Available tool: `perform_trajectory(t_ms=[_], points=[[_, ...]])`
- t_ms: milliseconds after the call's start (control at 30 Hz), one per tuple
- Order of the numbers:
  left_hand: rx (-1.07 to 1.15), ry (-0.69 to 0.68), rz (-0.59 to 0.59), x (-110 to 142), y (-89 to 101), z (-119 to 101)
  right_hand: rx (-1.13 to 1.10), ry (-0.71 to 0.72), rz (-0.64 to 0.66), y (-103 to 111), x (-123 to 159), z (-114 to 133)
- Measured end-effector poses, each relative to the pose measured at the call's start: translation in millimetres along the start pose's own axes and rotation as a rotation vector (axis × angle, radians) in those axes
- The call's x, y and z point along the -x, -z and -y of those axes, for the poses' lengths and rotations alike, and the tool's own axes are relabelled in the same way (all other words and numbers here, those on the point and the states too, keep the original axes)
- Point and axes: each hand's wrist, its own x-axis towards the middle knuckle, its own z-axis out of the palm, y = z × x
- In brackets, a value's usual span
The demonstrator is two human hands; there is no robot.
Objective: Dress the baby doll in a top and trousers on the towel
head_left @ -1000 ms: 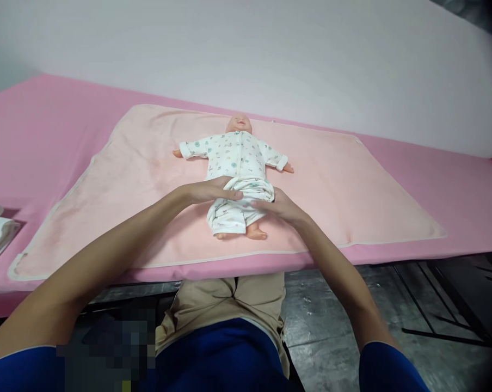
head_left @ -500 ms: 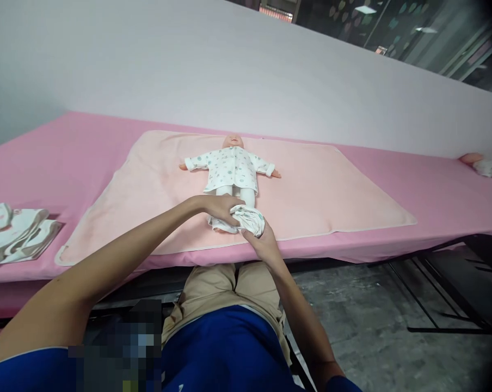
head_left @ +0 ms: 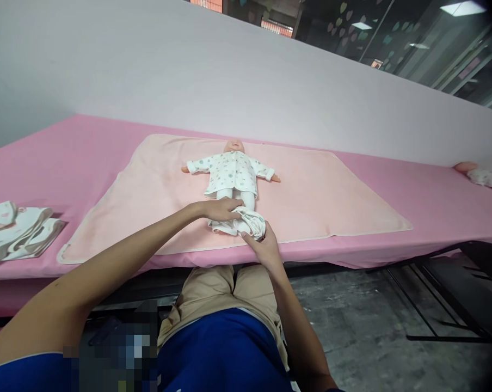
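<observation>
A baby doll [head_left: 233, 147] lies on its back on a peach blanket [head_left: 164, 179], arms spread, wearing a white patterned jacket [head_left: 232, 171]. Bunched white patterned baby pants [head_left: 254, 222] sit around its lower legs near the blanket's front edge. My left hand [head_left: 223, 208] grips the upper edge of the bunched cloth across the doll's shins. From the lower right, my right hand [head_left: 266, 247] holds the other side of the same pants, thumb on top. The doll's feet are mostly hidden by cloth and fingers.
Folded patterned baby clothes [head_left: 21, 231] lie at the left on the pink-covered table [head_left: 94, 139]. Another doll [head_left: 480, 174] lies at the far right against the white wall [head_left: 270, 98]. A black folding chair [head_left: 466, 288] stands at the lower right.
The view has shifted slightly. My hands keep hold of the pants, and the cloth's opening has been shifted a little around the doll's leg.
</observation>
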Motion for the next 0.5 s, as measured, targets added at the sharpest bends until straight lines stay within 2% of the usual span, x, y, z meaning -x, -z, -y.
perform_trajectory(t_ms=[167,367,500], points=[[-0.159,0.04,-0.111,-1,-10.1,-10,0.393,0.011,-0.135,0,2,1],[-0.195,0.086,-0.12,-6,-17.0,-21,0.602,-0.016,-0.258,-5,1,-1],[-0.241,0.154,-0.099,-7,-18.1,-28,0.746,-0.073,-0.217,-4,-1,8]])
